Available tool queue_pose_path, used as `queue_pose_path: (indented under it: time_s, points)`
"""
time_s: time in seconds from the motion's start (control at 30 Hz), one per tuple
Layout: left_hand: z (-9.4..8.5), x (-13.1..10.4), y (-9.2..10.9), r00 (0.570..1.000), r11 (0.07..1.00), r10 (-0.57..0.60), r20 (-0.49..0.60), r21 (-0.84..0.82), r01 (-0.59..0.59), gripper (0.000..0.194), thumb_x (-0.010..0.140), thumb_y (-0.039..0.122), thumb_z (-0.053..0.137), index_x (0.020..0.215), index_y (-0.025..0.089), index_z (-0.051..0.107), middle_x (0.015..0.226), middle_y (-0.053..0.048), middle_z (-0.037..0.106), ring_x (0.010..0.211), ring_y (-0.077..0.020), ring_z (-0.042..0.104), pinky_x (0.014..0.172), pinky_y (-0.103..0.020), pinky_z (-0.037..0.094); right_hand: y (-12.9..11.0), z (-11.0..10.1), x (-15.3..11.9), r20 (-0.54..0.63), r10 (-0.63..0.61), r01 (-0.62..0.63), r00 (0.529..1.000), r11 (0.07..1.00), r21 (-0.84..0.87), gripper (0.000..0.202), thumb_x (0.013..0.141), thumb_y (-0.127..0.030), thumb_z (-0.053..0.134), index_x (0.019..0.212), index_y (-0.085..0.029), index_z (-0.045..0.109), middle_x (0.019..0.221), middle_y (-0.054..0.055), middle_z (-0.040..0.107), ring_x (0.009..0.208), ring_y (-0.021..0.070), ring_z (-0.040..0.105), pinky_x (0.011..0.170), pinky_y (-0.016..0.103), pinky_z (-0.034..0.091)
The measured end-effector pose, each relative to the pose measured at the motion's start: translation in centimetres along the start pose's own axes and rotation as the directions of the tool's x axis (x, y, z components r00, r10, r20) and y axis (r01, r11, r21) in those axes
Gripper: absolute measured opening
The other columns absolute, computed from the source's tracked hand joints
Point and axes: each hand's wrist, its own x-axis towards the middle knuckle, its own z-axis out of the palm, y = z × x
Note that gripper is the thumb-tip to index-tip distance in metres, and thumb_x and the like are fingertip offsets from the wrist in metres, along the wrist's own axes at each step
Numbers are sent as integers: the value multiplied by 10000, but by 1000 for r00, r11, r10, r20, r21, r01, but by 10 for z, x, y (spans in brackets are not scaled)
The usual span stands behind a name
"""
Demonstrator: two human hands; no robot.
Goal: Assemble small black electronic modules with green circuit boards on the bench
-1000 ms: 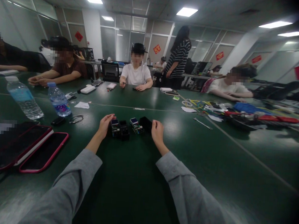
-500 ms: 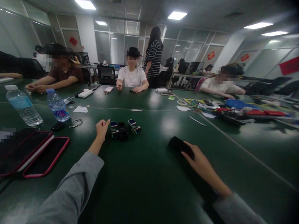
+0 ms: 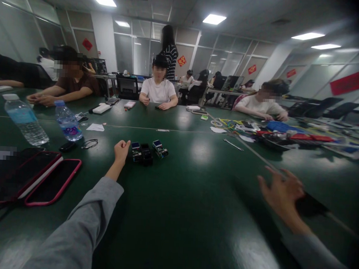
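Moving farther right — right hand (image 3: 284, 192), now splayed, black object (image 3: 312, 204) beside it

2 PCBs (image 3: 160, 150) w/ screens (image 3: 157, 143), blk case (image 3: 146, 154) btwn, blurred blk piece (image 3: 311, 205) far R

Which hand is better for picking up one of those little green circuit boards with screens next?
Probably the left hand: it's right beside one small green circuit board with a screen. The blurred right hand is spread open, far from both boards, near a flat black object.
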Motion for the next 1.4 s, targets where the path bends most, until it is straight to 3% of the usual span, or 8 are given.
queue_pose_path:
  time_s: [0.1,0.23,0.37,0.7,0.87,1.0,1.23,1.4]
  points:
    - [0,1,-1,1000,1000,12,0,21,-12,446,746,320,645,538,211,265,537,63,260,529,-101,254,551,-248,234,-98,64,-21,186,-188,191,964,982,1,553,926,-588,374,1355,-267,512,1443,205,368,1347,414,323,961,688,321]
    - [1,0,-1,1000,999,18,-5,44,-17,442,743,322,643,536,212,269,535,62,264,532,-104,253,555,-253,229,-218,133,-48,356,-525,455,773,850,264,523,949,-466,455,1431,-272,396,1492,144,322,1383,334,311,1070,572,335]
    - [2,-1,2,1000,999,12,17,39,-12,434,746,322,646,537,213,280,535,60,278,534,-108,271,561,-257,241,-272,172,-50,335,-600,479,727,792,378,514,924,-328,518,1419,-259,397,1509,129,295,1405,329,275,1091,547,342]
    - [5,-1,8,1000,998,-10,26,62,9,440,786,282,625,551,216,259,542,61,274,534,-108,270,572,-264,268,-263,185,-38,381,-513,281,769,807,520,356,885,-204,446,1234,-181,517,1209,132,517,1107,273,538,944,463,486]
    - [6,-2,9,999,998,-23,25,51,22,444,790,271,627,552,217,256,539,61,264,526,-108,264,564,-265,265,-258,196,-37,445,-309,15,840,834,551,316,904,-289,409,1164,-153,527,1104,130,572,1001,252,569,911,441,482]
    - [7,-1,8,1000,998,-19,25,53,18,440,791,272,625,552,213,261,535,63,270,525,-104,268,565,-262,264,-248,207,-35,521,-137,-158,842,862,482,307,889,-298,364,1083,-166,562,1035,124,614,999,272,554,888,463,466]
    - [7,0,5,1000,996,19,2,92,-19,442,779,237,626,540,201,256,522,71,257,526,-92,256,564,-250,257,-251,203,-35,515,-154,-122,843,879,462,440,844,-550,518,1056,-167,570,1022,135,634,1003,300,559,882,467,448]
    - [7,0,4,1000,996,14,11,90,-15,439,787,246,622,548,201,256,523,70,263,521,-92,264,557,-247,259,-251,199,-36,520,-134,-198,844,822,534,439,839,-521,551,1094,-165,519,1050,133,636,987,270,600,870,428,465]
